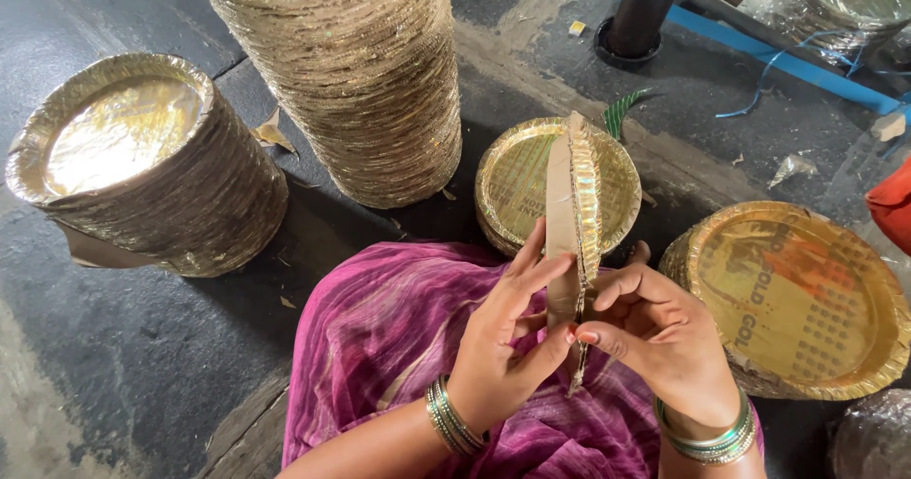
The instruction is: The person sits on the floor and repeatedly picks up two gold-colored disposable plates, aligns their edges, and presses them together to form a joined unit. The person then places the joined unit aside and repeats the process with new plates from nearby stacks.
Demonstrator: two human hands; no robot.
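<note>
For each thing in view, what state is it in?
Held plates: on edge, upright, pinched between both hands.
Left hand: gripping plates.
Right hand: gripping plates.
Tall stack: upright.
Left stack: leaning.
Right stack: low, face up.

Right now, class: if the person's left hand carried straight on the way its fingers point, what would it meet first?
The left hand points up and rightward, already touching the held plates. Beyond them, probably the small plate stack, though depth is unclear.
</note>
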